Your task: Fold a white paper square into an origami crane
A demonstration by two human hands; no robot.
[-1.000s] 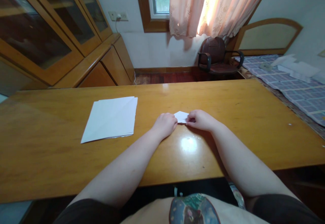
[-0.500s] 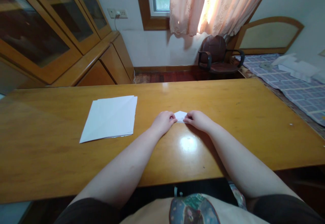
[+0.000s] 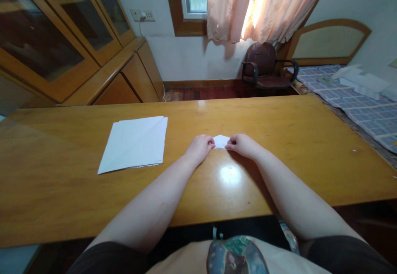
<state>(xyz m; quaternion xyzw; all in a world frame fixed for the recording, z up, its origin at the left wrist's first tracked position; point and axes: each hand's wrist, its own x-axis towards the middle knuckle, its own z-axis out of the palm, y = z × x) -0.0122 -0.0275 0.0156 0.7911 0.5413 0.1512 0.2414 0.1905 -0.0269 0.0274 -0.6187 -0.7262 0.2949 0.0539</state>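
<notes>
A small folded piece of white paper (image 3: 221, 142) lies on the wooden table between my two hands, its pointed edge facing away from me. My left hand (image 3: 203, 146) pinches its left end with the fingers closed. At the opposite end, my right hand (image 3: 242, 145) grips the paper between thumb and fingers. Both ends of the folded paper are hidden under my fingertips.
On the left of the table (image 3: 279, 179) rests a stack of white paper sheets (image 3: 133, 145). Beyond the far edge are a brown office chair (image 3: 262, 67) and a glass-door cabinet (image 3: 83, 65). A bed (image 3: 356, 100) stands at the right.
My fingers have shifted slightly outward along the folded paper, so a little more of its left side shows. The paper stack has stayed in place.
</notes>
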